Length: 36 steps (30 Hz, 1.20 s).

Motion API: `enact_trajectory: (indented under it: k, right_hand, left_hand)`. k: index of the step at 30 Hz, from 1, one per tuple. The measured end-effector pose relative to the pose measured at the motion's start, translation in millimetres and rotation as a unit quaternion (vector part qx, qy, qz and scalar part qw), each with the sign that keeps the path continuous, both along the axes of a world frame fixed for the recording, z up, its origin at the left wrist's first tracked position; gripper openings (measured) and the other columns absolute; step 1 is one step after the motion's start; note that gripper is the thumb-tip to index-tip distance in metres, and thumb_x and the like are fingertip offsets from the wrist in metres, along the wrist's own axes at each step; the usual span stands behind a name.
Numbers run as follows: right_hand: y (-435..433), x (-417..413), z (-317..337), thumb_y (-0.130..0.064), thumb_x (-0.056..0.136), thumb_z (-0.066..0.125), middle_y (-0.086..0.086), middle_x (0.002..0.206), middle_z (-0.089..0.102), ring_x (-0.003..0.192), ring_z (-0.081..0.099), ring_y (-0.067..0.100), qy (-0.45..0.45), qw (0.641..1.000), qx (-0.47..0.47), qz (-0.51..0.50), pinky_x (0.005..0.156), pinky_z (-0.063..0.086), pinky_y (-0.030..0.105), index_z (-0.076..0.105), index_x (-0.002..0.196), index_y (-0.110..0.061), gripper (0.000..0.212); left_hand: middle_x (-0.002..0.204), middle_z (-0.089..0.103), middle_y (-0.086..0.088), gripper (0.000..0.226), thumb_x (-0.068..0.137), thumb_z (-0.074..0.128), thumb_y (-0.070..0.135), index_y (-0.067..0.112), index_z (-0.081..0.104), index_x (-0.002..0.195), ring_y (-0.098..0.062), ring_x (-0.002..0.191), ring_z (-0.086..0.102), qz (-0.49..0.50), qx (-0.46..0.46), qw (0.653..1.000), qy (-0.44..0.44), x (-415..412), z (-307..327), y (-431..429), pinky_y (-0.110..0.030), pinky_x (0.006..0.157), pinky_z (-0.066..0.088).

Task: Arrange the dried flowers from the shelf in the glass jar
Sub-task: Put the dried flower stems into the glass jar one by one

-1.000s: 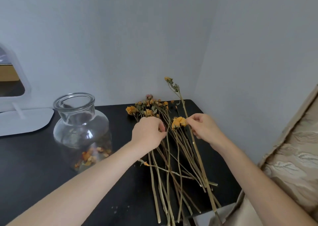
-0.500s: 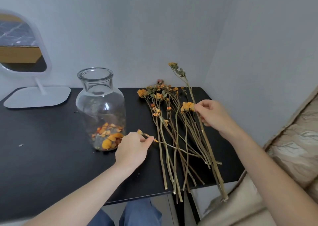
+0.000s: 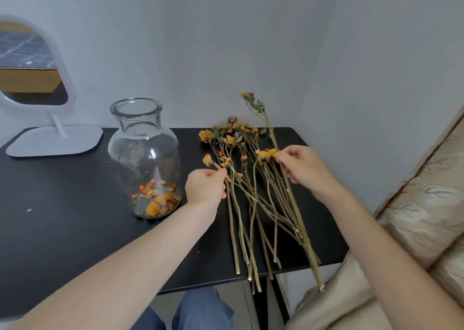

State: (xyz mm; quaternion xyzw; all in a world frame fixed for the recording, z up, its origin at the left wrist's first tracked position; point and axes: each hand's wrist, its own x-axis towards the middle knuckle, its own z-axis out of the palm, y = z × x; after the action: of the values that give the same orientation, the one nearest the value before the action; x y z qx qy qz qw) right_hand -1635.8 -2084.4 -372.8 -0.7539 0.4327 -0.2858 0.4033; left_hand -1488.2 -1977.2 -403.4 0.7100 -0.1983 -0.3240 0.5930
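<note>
There, stem [image 3: 212,162] between left fingers [image 3: 221,172].

so there's a black bench [image 3: 62,204] shoved into a corner of pale grey walls [image 3: 200,41]. far left on it stands a white mirror [image 3: 30,61] on a flat white base [image 3: 55,140], tilted a bit. a tiny pale crumb [image 3: 29,210] sits on the bench top. beige patterned cushion [image 3: 426,204] along the right edge, blue jeans [image 3: 198,309] down below

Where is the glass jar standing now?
In the head view the jar stands upright on the black table, left of the dried flowers, right of the mirror.
</note>
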Motion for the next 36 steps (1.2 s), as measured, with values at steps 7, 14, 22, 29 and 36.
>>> enact_trajectory:
  k: [7,14,22,29,36]
  right_hand:
    - [-0.6,-4.7,0.0,-0.028,0.089,0.057,-0.012,0.049,0.05,0.037,0.045,-0.005,-0.006,1.0,0.008,-0.007,0.043,0.033,0.012,0.063,0.08,-0.021,0.013]
    - [-5.4,-6.5,1.6,-0.028,0.088,0.057,-0.013,0.049,0.051,0.038,0.047,-0.007,-0.014,1.0,0.008,-0.019,0.047,0.033,0.014,0.063,0.079,-0.021,0.013]
    - [0.5,27.9,45.9,-0.029,0.091,0.054,-0.013,0.049,0.051,0.043,0.049,-0.004,-0.122,0.993,-0.011,-0.004,0.047,0.04,0.011,0.062,0.083,-0.022,0.013]
    - [17.8,82.4,137.7,-0.019,0.092,0.052,-0.012,0.045,0.045,0.037,0.037,0.003,-0.265,0.962,-0.019,0.057,0.038,0.032,0.013,0.059,0.074,-0.016,0.02]
    - [36.8,139.0,197.3,-0.018,0.093,0.049,-0.007,0.051,0.042,0.037,0.036,0.005,-0.344,0.934,-0.077,0.049,0.04,0.031,0.017,0.054,0.069,-0.015,0.024]
  left_hand:
    - [0.045,0.046,0.002,0.027,0.086,0.061,0.023,0.008,0.063,0.063,-0.002,0.028,0.04,-0.044,-0.049,0.991,-0.116,1.2,52.5,-16.2,-0.021,0.048,0.034]
    - [0.049,0.046,0.002,0.022,0.087,0.061,0.026,0.012,0.061,0.07,-0.001,0.026,0.04,-0.092,-0.08,0.974,-0.19,11.1,94.3,-18.4,-0.023,0.049,0.035]
    - [0.052,0.046,0.006,0.014,0.086,0.062,0.029,0.017,0.068,0.086,-0.005,0.039,0.042,-0.066,-0.151,0.951,-0.262,35.0,147.7,9.9,-0.02,0.045,0.034]
    - [0.059,0.037,0.003,0.014,0.092,0.051,0.024,0.013,0.059,0.091,-0.011,0.051,0.034,0.032,-0.183,0.91,-0.37,96.3,217.2,54.5,-0.025,0.048,0.025]
    - [0.063,0.036,0.002,0.016,0.097,0.041,0.026,0.016,0.053,0.092,-0.011,0.051,0.032,0.071,-0.165,0.884,-0.432,144.0,249.4,94.8,-0.025,0.048,0.026]
